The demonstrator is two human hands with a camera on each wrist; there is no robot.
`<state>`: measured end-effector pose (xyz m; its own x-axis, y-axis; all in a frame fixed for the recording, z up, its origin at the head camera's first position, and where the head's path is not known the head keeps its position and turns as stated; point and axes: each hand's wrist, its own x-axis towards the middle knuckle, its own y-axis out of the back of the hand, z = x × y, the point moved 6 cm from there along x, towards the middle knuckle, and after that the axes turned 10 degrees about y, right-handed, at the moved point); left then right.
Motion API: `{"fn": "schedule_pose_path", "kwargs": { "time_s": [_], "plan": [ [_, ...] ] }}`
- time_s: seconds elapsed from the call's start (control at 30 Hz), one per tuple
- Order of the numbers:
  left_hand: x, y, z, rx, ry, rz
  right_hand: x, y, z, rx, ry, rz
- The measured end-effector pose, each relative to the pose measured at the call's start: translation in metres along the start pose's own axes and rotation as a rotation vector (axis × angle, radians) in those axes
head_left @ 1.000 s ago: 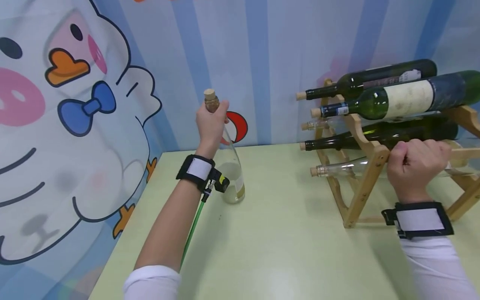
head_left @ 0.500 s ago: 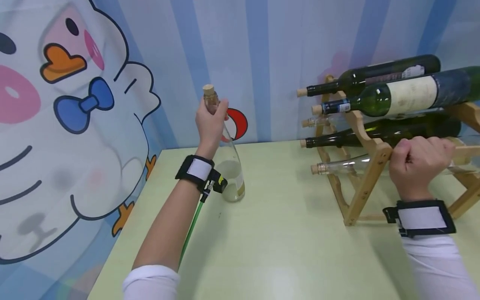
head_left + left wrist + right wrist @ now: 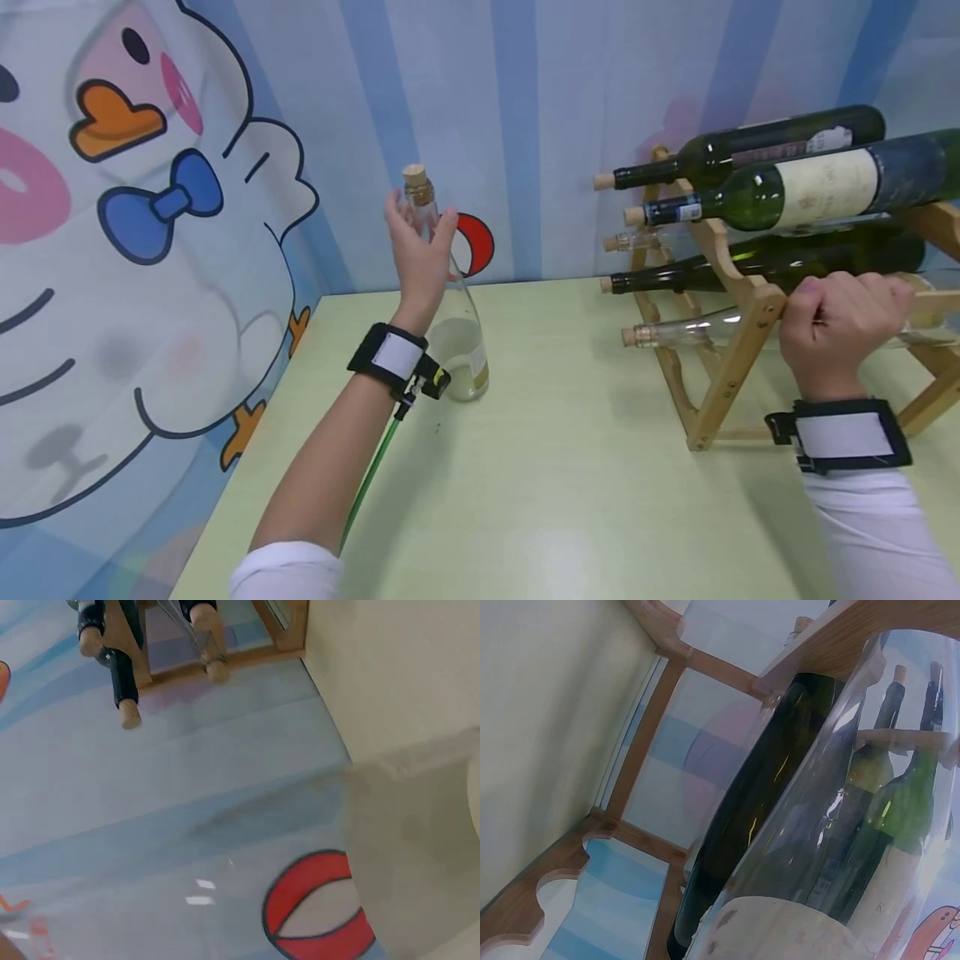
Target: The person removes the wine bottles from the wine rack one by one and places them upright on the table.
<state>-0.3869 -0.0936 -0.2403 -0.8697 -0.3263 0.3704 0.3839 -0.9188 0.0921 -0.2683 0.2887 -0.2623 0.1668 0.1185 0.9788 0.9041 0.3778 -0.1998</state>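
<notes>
A clear glass bottle (image 3: 459, 337) with a cork (image 3: 414, 175) stands upright on the table at the left. My left hand (image 3: 422, 271) is around its neck with loosened, spread fingers; whether any still touch the glass is unclear. In the left wrist view the clear bottle (image 3: 416, 847) blurs across the right side, and little of the hand shows. At the right my right hand (image 3: 843, 329) grips a rail of the wooden wine rack (image 3: 731, 375) in a fist. The right wrist view shows a clear bottle (image 3: 780, 877) in the rack close up.
Several corked bottles lie in the rack, among them a green bottle with a cream label (image 3: 825, 187) and a dark bottle (image 3: 795, 146) on top. The pale table (image 3: 555, 467) meets a printed backdrop (image 3: 570, 108) behind. A green cable (image 3: 367, 487) trails from the left wrist.
My left fingers have loosened and spread from the bottle neck they gripped, and the wrist has shifted slightly left. The bottle stays standing. My right hand keeps its grip on the rack.
</notes>
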Motion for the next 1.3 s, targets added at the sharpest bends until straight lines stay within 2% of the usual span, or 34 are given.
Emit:
{"fn": "schedule_pose_path", "kwargs": {
  "time_s": [0.07, 0.13, 0.17, 0.23, 0.3, 0.33, 0.43, 0.5, 0.57, 0.7, 0.77, 0.83, 0.9, 1.03, 1.17, 1.3],
  "plan": [
    [-0.015, 0.004, 0.009, -0.036, -0.077, 0.095, 0.0, 0.0, -0.001, -0.002, 0.008, 0.003],
    [-0.038, 0.005, 0.018, -0.053, -0.224, 0.185, -0.001, 0.0, -0.001, 0.001, 0.016, 0.004],
    [-0.05, 0.002, 0.022, -0.078, -0.297, 0.186, -0.001, 0.0, -0.001, 0.003, 0.019, 0.002],
    [-0.073, -0.013, 0.025, -0.134, -0.409, 0.105, -0.002, 0.0, -0.001, 0.009, 0.02, 0.001],
    [-0.094, -0.035, 0.021, -0.164, -0.441, -0.054, -0.002, 0.0, 0.0, 0.016, 0.015, 0.0],
    [-0.103, -0.048, 0.016, -0.177, -0.424, -0.153, -0.002, 0.0, 0.0, 0.017, 0.01, 0.003],
    [-0.127, -0.086, -0.005, -0.147, -0.27, -0.421, -0.001, 0.001, -0.001, 0.018, 0.001, 0.004],
    [-0.139, -0.109, -0.022, -0.107, -0.137, -0.549, -0.001, 0.001, -0.002, 0.017, -0.006, 0.001],
    [-0.147, -0.127, -0.041, -0.064, 0.001, -0.627, -0.001, 0.001, -0.003, 0.017, -0.009, -0.009],
    [-0.163, -0.155, -0.075, 0.009, 0.243, -0.706, -0.002, 0.0, -0.003, 0.018, -0.008, -0.02],
    [-0.17, -0.168, -0.087, 0.026, 0.333, -0.719, -0.003, 0.001, -0.003, 0.019, -0.005, -0.023],
    [-0.177, -0.181, -0.095, -0.01, 0.412, -0.719, -0.003, 0.001, -0.001, 0.022, 0.0, -0.024],
    [-0.181, -0.195, -0.097, -0.114, 0.485, -0.714, -0.003, 0.001, 0.0, 0.025, 0.005, -0.027],
    [-0.186, -0.219, -0.09, -0.401, 0.64, -0.682, -0.002, 0.0, 0.002, 0.03, 0.009, -0.024],
    [-0.186, -0.234, -0.081, -0.638, 0.796, -0.589, -0.001, 0.001, 0.002, 0.028, 0.006, -0.015],
    [-0.184, -0.242, -0.077, -0.788, 0.904, -0.491, 0.0, 0.002, 0.003, 0.023, 0.006, 0.0]
  ]
}}
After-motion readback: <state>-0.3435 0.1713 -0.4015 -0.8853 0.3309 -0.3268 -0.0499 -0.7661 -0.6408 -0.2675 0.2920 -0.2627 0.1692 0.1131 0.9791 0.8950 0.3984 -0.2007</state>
